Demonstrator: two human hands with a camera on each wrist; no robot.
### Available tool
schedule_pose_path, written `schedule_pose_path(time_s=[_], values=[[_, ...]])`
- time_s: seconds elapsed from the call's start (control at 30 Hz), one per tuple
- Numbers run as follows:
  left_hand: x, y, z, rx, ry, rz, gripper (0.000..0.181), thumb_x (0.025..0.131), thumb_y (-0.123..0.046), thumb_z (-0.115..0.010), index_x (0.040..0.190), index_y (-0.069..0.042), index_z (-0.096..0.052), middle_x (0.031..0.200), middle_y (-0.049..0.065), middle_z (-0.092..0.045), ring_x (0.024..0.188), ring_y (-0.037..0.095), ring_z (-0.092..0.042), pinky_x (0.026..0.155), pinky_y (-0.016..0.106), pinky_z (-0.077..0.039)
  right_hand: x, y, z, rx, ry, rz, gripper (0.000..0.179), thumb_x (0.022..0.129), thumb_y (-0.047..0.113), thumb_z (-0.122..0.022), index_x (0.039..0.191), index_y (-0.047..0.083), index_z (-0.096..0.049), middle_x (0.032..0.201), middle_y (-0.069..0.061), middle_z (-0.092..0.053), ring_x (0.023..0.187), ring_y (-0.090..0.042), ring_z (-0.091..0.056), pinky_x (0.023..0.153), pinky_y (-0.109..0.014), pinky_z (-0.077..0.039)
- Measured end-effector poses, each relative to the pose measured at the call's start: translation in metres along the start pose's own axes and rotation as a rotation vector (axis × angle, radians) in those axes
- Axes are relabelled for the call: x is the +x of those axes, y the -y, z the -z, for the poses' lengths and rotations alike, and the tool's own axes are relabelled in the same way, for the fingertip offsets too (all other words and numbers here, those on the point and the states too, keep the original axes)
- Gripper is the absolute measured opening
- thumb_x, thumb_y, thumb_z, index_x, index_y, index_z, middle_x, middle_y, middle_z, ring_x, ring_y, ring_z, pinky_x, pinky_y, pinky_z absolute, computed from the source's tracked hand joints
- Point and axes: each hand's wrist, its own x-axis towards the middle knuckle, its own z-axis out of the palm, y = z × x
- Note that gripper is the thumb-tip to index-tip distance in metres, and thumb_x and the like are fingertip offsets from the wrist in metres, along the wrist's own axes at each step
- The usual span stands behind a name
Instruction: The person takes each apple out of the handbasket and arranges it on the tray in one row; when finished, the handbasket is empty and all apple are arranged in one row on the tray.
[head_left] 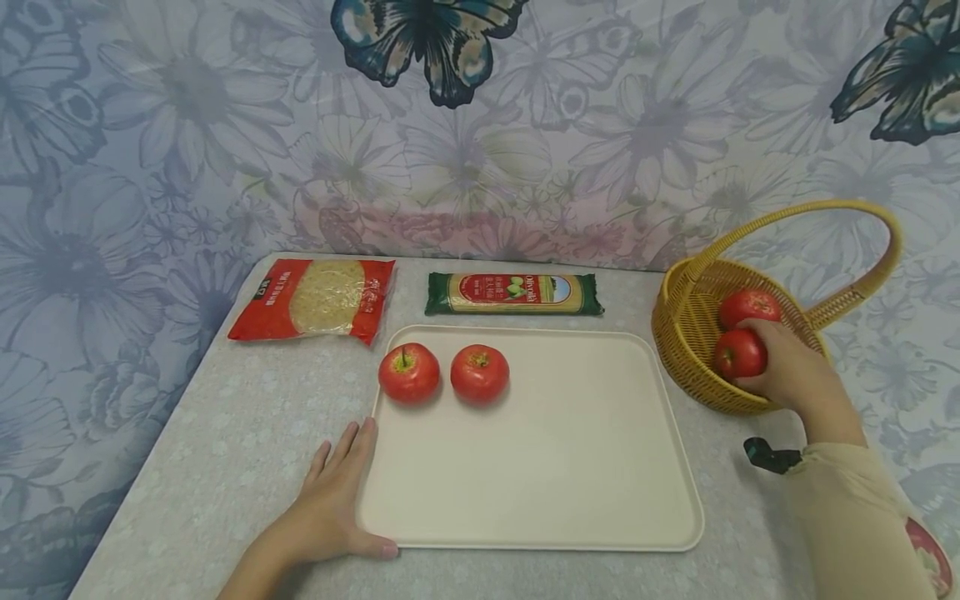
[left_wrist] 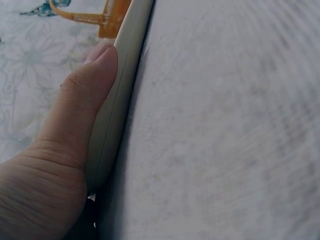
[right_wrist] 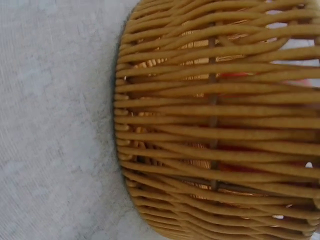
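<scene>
My right hand [head_left: 801, 373] reaches into a yellow wicker basket [head_left: 678, 337] and grips a red apple [head_left: 737, 355], fingers and thumb around it. A second apple [head_left: 752, 305] lies behind it in the basket. The right wrist view shows the basket's woven side [right_wrist: 215, 110], with a little red between the strands. At the near left corner of a cream tray [head_left: 570, 450], my left hand [head_left: 330, 504] rests with fingers spread along the edge. Its thumb [left_wrist: 82, 102] lies against the tray's side in the left wrist view. Two apples, one left [head_left: 407, 377] and one right [head_left: 480, 377], sit at the tray's back left.
Behind the tray lie a red-ended, clear bag of pale dry food [head_left: 322, 298] and a green and gold packet [head_left: 515, 294]. The basket's arched handle [head_left: 817, 208] rises over its far side. A patterned cloth wall backs the table [head_left: 225, 433].
</scene>
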Motion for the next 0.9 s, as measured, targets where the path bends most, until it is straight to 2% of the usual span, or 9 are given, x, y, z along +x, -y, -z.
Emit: schedule_pose_path(time_s=[0.2,0.4,0.53,0.6,0.8,0.9], values=[[0.000,0.002,-0.002,0.009,-0.010,-0.011,0.158,0.043,-0.081,-0.081,0.161,-0.011,-0.002,0.166,0.018,-0.012,0.154,0.040,-0.004,0.120,0.060,0.002,-0.005,0.009,0.004,0.049,-0.125,-0.020,0.094,0.075,0.035,-0.084,0.146,0.001,-0.032,0.136,-0.034,-0.040,0.113,-0.053,-0.046,0.085,-0.076,-0.040],[0.000,0.002,-0.002,0.011,-0.014,-0.018,0.159,0.043,-0.081,-0.081,0.161,-0.011,-0.001,0.166,0.018,-0.012,0.153,0.040,-0.004,0.120,0.060,0.002,-0.017,0.027,0.014,0.116,-0.188,-0.072,0.107,0.077,0.050,-0.080,0.153,0.000,-0.023,0.139,-0.036,-0.040,0.112,-0.055,-0.048,0.084,-0.076,-0.042],[0.000,0.002,-0.002,0.006,-0.007,-0.010,0.158,0.043,-0.081,-0.081,0.161,-0.011,-0.001,0.166,0.019,-0.012,0.153,0.041,-0.004,0.120,0.060,0.002,-0.028,0.041,0.017,0.176,-0.227,-0.076,0.108,0.077,0.055,-0.078,0.154,0.003,-0.023,0.141,-0.034,-0.040,0.114,-0.055,-0.047,0.085,-0.076,-0.043],[0.001,0.002,-0.002,0.004,-0.006,-0.008,0.158,0.043,-0.080,-0.082,0.161,-0.011,-0.001,0.166,0.019,-0.012,0.153,0.041,-0.004,0.120,0.061,0.002,-0.034,0.049,0.018,0.213,-0.259,-0.059,0.106,0.077,0.053,-0.079,0.154,0.005,-0.024,0.142,-0.032,-0.041,0.116,-0.054,-0.046,0.085,-0.076,-0.044],[0.001,0.000,0.001,0.010,-0.005,-0.011,0.160,0.042,-0.081,-0.081,0.161,-0.011,0.001,0.166,0.019,-0.012,0.154,0.041,-0.003,0.119,0.062,0.001,-0.044,0.075,0.016,0.319,-0.396,0.077,0.093,0.071,0.031,-0.090,0.145,0.006,-0.038,0.136,-0.024,-0.049,0.116,-0.047,-0.051,0.088,-0.074,-0.045],[0.001,-0.001,0.001,0.012,-0.004,-0.011,0.161,0.041,-0.082,-0.081,0.160,-0.011,0.001,0.166,0.019,-0.011,0.154,0.041,-0.003,0.119,0.063,0.001,-0.045,0.088,0.013,0.333,-0.402,0.117,0.091,0.069,0.029,-0.091,0.142,0.007,-0.041,0.132,-0.023,-0.052,0.113,-0.045,-0.053,0.089,-0.072,-0.046]])
